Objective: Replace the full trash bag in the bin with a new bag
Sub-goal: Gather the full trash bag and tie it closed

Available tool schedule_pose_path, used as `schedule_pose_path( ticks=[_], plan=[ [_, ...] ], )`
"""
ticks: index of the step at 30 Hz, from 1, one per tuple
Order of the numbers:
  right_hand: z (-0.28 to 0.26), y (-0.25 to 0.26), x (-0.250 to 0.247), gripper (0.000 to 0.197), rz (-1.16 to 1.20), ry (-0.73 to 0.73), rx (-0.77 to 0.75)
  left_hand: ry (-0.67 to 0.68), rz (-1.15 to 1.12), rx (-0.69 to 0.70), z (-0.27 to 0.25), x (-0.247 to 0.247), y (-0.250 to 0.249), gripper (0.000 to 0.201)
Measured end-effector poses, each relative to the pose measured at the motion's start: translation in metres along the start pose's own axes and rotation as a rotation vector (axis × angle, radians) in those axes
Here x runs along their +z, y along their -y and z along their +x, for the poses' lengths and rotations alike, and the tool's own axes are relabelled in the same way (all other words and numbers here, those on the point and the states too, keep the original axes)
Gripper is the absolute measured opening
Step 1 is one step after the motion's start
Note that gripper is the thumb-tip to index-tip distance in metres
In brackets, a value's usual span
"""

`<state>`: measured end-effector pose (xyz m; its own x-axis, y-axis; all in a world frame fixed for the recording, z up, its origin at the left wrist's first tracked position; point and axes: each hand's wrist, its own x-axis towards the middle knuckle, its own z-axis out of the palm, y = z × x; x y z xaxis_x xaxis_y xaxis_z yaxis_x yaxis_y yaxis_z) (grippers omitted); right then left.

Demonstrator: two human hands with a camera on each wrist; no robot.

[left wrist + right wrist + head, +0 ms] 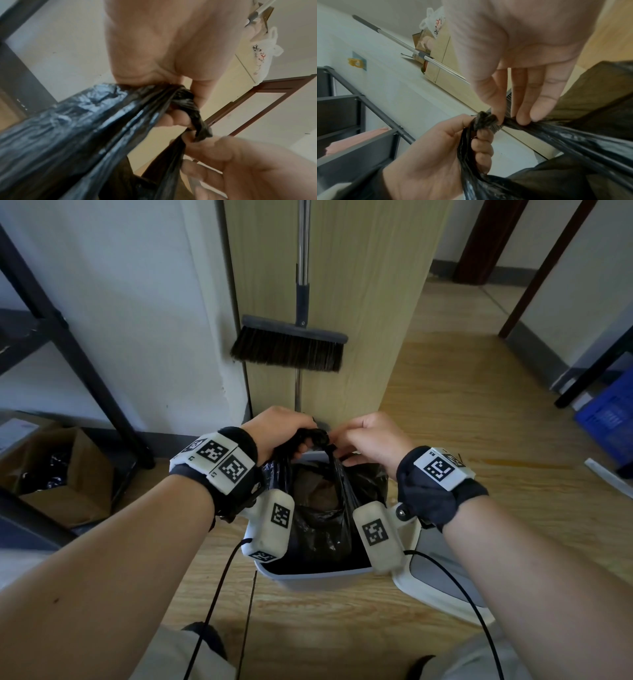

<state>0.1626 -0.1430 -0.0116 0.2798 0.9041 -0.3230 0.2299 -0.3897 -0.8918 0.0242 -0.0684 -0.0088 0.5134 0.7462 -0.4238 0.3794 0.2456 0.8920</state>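
A white bin (pixel 308 578) stands on the wooden floor with a full black trash bag (pixel 322 508) in it. The bag's top is drawn up into two twisted strands that meet in a knot (pixel 318 438) above the bin. My left hand (pixel 284 429) is curled round the left strand; in the left wrist view its fingers (pixel 178 119) wrap the black plastic (pixel 85 128). My right hand (pixel 363 436) pinches the right strand beside the knot (pixel 485 120), fingertips (pixel 520 119) on the bag (pixel 573 142). The left hand (pixel 436 148) shows below it.
A broom (pixel 291 347) hangs against a wooden panel just behind the bin. A cardboard box (pixel 58 474) and a black shelf frame (pixel 85 364) stand at the left. The bin's lid (pixel 442 573) lies at the right, a blue crate (pixel 609 412) farther right.
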Motion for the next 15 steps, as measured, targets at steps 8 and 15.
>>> schedule_pose_path(
  ticks=[8, 15],
  plan=[
    [-0.004, -0.001, 0.004, 0.018, -0.125, 0.002, -0.050, -0.026, -0.021, 0.064, -0.002, 0.002, 0.004, 0.019],
    [-0.004, -0.002, -0.003, 0.011, -0.043, -0.158, -0.047, -0.161, 0.099, 0.100, 0.002, -0.001, 0.013, 0.019]
  ],
)
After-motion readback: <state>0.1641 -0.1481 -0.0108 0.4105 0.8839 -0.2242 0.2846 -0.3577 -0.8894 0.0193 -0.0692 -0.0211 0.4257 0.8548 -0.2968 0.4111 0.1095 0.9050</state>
